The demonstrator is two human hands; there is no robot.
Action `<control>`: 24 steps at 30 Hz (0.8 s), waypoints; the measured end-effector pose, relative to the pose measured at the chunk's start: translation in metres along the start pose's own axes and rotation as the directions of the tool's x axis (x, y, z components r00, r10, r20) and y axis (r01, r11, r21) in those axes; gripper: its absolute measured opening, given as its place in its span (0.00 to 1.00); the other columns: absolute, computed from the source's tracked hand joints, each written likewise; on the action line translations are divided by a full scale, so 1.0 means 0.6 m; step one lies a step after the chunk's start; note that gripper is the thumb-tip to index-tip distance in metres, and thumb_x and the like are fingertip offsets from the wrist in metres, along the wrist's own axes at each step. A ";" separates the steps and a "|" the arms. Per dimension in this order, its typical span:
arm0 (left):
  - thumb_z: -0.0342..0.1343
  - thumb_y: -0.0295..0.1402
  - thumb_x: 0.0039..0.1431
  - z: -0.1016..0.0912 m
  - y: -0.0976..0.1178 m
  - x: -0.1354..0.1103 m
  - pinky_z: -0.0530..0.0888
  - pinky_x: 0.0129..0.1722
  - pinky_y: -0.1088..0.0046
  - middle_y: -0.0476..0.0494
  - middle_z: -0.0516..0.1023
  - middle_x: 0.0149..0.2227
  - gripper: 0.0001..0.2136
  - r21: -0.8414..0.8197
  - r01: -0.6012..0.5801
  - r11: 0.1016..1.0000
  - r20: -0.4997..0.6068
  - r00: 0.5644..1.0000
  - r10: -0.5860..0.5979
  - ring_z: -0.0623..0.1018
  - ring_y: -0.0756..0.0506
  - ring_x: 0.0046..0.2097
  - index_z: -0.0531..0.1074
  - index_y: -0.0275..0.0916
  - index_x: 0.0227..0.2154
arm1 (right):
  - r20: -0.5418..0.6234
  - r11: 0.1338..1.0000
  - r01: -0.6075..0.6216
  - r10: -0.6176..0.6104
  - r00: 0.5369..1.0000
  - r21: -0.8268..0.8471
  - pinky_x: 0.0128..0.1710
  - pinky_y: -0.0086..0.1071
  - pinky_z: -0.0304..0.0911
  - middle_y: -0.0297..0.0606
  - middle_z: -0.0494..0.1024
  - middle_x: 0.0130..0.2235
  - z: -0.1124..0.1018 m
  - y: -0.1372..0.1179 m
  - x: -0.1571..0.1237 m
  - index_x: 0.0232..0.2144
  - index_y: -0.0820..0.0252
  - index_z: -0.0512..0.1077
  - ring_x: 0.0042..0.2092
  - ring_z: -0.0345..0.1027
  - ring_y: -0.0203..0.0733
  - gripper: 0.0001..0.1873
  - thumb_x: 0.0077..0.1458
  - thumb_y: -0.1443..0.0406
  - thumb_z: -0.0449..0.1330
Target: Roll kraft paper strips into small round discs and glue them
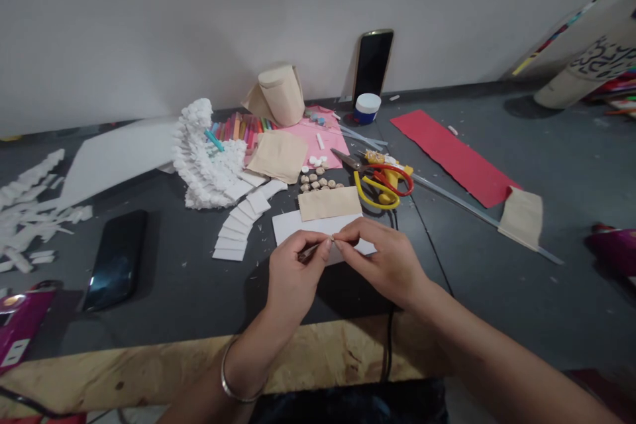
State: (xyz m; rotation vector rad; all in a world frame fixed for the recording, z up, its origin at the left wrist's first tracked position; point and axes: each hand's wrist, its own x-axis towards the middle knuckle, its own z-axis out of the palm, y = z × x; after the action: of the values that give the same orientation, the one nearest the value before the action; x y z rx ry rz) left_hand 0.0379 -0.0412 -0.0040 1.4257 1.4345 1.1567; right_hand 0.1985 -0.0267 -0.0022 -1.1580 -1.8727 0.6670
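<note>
My left hand point(298, 271) and my right hand point(385, 258) meet fingertip to fingertip, both pinching a tiny tan piece point(332, 238), mostly hidden by the fingers. Under them lies a white sheet point(288, 226). A strip of brown paper point(328, 204) rests on the sheet's far edge. Just beyond it sit several small brown paper-covered pieces point(322, 182) in rows, with a few white bits point(317, 161) behind. To the right are scissors point(382, 182) with red and yellow handles, lying over a yellow glue gun point(390, 179).
White squares point(236, 228) fan out at left, beside a ruffled white paper craft point(203, 165). A phone point(116, 258) lies flat; another phone point(373, 63) leans on the wall. A brown paper roll point(281, 96), blue jar point(367, 109), red paper point(452, 156) and glue stick point(457, 199) are further off.
</note>
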 end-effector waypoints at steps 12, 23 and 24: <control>0.57 0.35 0.60 -0.016 -0.004 0.006 0.72 0.33 0.75 0.48 0.80 0.30 0.06 0.188 -0.076 0.979 0.083 0.995 0.062 0.77 0.48 0.33 0.76 0.40 0.31 | 0.109 0.985 -0.110 0.097 0.989 0.130 0.36 0.31 0.68 0.36 0.82 0.33 -0.006 0.011 0.008 0.32 0.56 0.77 0.35 0.76 0.39 0.05 0.57 0.65 0.61; 0.55 0.34 0.61 -0.018 -0.001 0.003 0.71 0.32 0.75 0.47 0.80 0.33 0.06 0.227 -0.146 0.963 0.100 0.987 0.126 0.78 0.48 0.34 0.76 0.40 0.34 | 0.031 0.973 -0.205 0.203 0.979 0.106 0.31 0.29 0.66 0.34 0.79 0.28 -0.002 0.011 0.008 0.29 0.58 0.75 0.30 0.72 0.37 0.03 0.54 0.65 0.61; 0.55 0.34 0.61 -0.019 0.000 0.003 0.71 0.32 0.76 0.47 0.80 0.32 0.06 0.233 -0.144 0.962 0.097 0.988 0.124 0.77 0.48 0.33 0.76 0.40 0.33 | 0.025 0.973 -0.206 0.204 0.979 0.105 0.31 0.29 0.66 0.34 0.79 0.28 -0.001 0.011 0.008 0.29 0.58 0.75 0.30 0.72 0.37 0.03 0.53 0.65 0.61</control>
State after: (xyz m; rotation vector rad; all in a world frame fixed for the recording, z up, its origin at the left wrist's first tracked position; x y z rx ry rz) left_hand 0.0270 -0.0402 -0.0011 1.7410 1.4773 1.0195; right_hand 0.2013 -0.0195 -0.0053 -1.2896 -1.7206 0.8820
